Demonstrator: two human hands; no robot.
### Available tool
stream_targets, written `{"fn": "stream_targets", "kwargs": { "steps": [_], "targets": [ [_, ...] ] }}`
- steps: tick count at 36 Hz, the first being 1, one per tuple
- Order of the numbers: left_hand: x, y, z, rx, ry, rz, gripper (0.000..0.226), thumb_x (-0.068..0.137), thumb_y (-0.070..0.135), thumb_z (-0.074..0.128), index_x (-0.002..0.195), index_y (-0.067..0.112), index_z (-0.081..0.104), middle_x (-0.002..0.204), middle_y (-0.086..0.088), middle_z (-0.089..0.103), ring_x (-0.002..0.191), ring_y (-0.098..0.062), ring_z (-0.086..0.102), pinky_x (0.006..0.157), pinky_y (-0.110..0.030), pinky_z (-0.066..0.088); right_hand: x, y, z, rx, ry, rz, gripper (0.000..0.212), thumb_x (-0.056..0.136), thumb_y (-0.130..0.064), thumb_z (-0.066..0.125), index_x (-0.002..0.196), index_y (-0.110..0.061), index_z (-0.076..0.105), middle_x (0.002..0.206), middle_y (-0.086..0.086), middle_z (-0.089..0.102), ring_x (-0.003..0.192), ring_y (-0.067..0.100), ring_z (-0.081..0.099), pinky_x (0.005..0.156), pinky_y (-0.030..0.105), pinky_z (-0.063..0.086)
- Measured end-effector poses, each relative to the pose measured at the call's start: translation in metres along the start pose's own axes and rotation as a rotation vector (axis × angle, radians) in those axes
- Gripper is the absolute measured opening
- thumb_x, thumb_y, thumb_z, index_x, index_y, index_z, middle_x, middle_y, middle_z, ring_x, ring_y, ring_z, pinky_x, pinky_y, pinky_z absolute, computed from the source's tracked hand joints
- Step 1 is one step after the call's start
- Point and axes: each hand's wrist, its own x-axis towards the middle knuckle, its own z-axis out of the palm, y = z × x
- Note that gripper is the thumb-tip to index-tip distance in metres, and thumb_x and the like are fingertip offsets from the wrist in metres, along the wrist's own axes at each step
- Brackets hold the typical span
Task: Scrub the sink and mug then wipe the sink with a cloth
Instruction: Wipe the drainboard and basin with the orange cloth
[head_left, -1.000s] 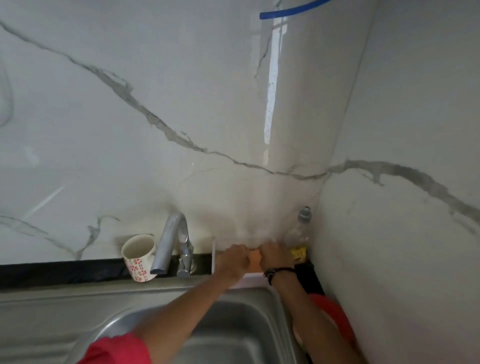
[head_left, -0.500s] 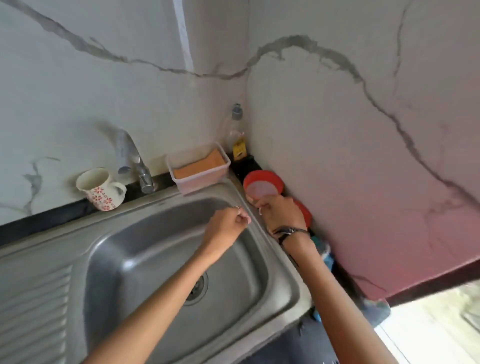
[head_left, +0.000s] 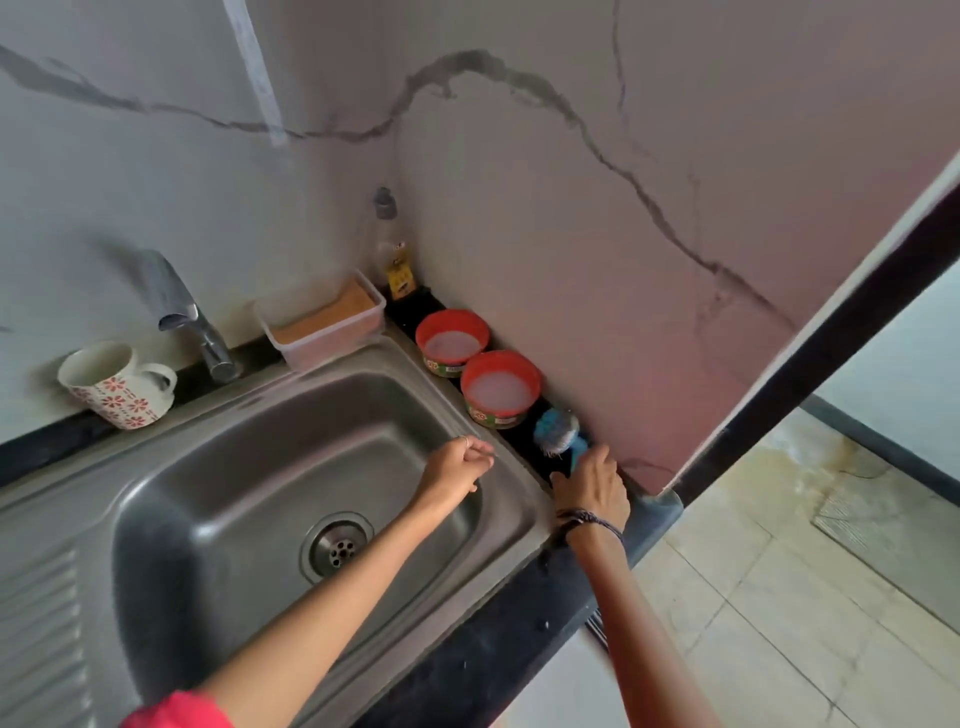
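Head view, wide angle, looking down at a steel sink (head_left: 519, 525) set in a black counter (head_left: 493, 649), with marble walls (head_left: 597, 218) behind and at the side. Right hand (head_left: 592, 486), at 3 o'clock of the basin, is closed round the handle of a blue brush (head_left: 557, 428) whose head lies on the counter ledge just beside the wall. Left hand (head_left: 452, 470) hangs over the basin's right rim, fingers loosely curled; whether it holds anything cannot be told. Mug (head_left: 117, 384), white with red flowers, stands tilted on the counter at 10 o'clock, left of the tap (head_left: 187, 322). Clear tub (head_left: 324, 325) with an orange sponge (head_left: 324, 312) sits at 12 o'clock; a bottle (head_left: 392, 249) stands in the corner. Two red-rimmed tins (head_left: 480, 374) line the ledge at 1 to 2 o'clock, between bottle and brush. Drain (head_left: 337, 545) lies at the basin's centre.
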Motion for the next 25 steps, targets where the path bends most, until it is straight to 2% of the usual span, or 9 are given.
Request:
{"fn": "stream_targets", "kwargs": {
  "steps": [5,9,11,14,16,19,22,23,25],
  "targets": [
    [0.015,0.007,-0.004,-0.054,0.085,-0.025,0.029,0.089,0.009,0.058,0.117,0.005,0.054,0.097,-0.006,0.060,0.088,-0.015,0.057,0.067,-0.022,0.049,0.001,0.007,0.007,-0.032,-0.027,0.066,0.049,0.088,-0.022,0.059,0.126,-0.004,0.034,0.127,0.016,0.047,0.115,0.034,0.053,0.085,0.038,0.047],
    [0.023,0.013,-0.010,-0.096,0.130,-0.051,0.044,0.088,0.013,0.060,0.128,0.005,0.044,0.099,-0.004,0.057,0.095,-0.016,0.056,0.089,-0.036,0.050,0.001,0.013,0.011,-0.028,-0.055,0.055,0.033,0.091,-0.015,0.047,0.121,-0.003,0.041,0.125,0.016,0.050,0.113,0.036,0.054,0.085,0.039,0.046],
    [0.025,0.015,-0.011,-0.134,0.138,-0.067,0.050,0.088,0.013,0.060,0.133,0.006,0.040,0.107,-0.007,0.057,0.100,-0.018,0.055,0.093,-0.037,0.048,0.000,0.014,0.012,0.004,-0.059,0.045,0.032,0.091,-0.017,0.047,0.119,-0.002,0.044,0.124,0.016,0.050,0.112,0.037,0.054,0.085,0.039,0.045],
    [0.028,0.019,-0.011,-0.186,0.120,-0.088,0.052,0.090,0.012,0.058,0.138,0.009,0.037,0.124,-0.010,0.054,0.106,-0.017,0.052,0.084,-0.030,0.046,-0.003,0.012,0.014,0.139,-0.053,0.032,0.033,0.090,-0.022,0.050,0.115,0.000,0.046,0.120,0.019,0.048,0.105,0.042,0.055,0.081,0.041,0.043],
    [0.030,0.020,-0.009,-0.195,0.105,-0.087,0.052,0.092,0.010,0.055,0.140,0.011,0.036,0.128,-0.010,0.053,0.110,-0.017,0.051,0.081,-0.029,0.044,-0.007,0.011,0.013,0.211,-0.037,0.005,0.033,0.091,-0.021,0.050,0.116,0.000,0.045,0.119,0.019,0.046,0.102,0.044,0.054,0.081,0.043,0.043],
    [0.033,0.022,-0.008,-0.196,0.129,-0.083,0.047,0.092,0.006,0.053,0.137,0.010,0.039,0.125,-0.011,0.056,0.106,-0.016,0.053,0.083,-0.029,0.045,-0.012,0.008,0.010,0.253,0.002,-0.065,0.033,0.092,-0.018,0.051,0.120,-0.002,0.043,0.118,0.017,0.042,0.095,0.045,0.055,0.078,0.044,0.043],
    [0.037,0.021,-0.008,-0.226,0.162,-0.092,0.043,0.091,0.001,0.049,0.133,0.009,0.044,0.115,-0.010,0.059,0.080,-0.007,0.054,0.062,-0.018,0.047,-0.015,0.000,0.006,0.268,0.053,-0.163,0.031,0.091,-0.013,0.049,0.121,-0.006,0.043,0.117,0.014,0.040,0.086,0.044,0.056,0.072,0.044,0.044],
    [0.037,0.021,-0.008,-0.246,0.168,-0.098,0.044,0.090,-0.001,0.048,0.133,0.010,0.044,0.112,-0.009,0.059,0.077,-0.006,0.053,0.056,-0.017,0.045,-0.015,-0.003,0.004,0.266,0.066,-0.194,0.031,0.091,-0.012,0.048,0.122,-0.007,0.043,0.117,0.014,0.040,0.084,0.044,0.056,0.071,0.044,0.045],
    [0.038,0.020,-0.009,-0.292,0.169,-0.116,0.048,0.090,-0.004,0.047,0.134,0.013,0.043,0.114,-0.008,0.060,0.086,-0.011,0.056,0.060,-0.021,0.044,-0.012,-0.009,0.000,0.234,0.078,-0.239,0.031,0.092,-0.011,0.046,0.123,-0.008,0.044,0.117,0.013,0.040,0.082,0.043,0.057,0.069,0.044,0.045]
  ]
}}
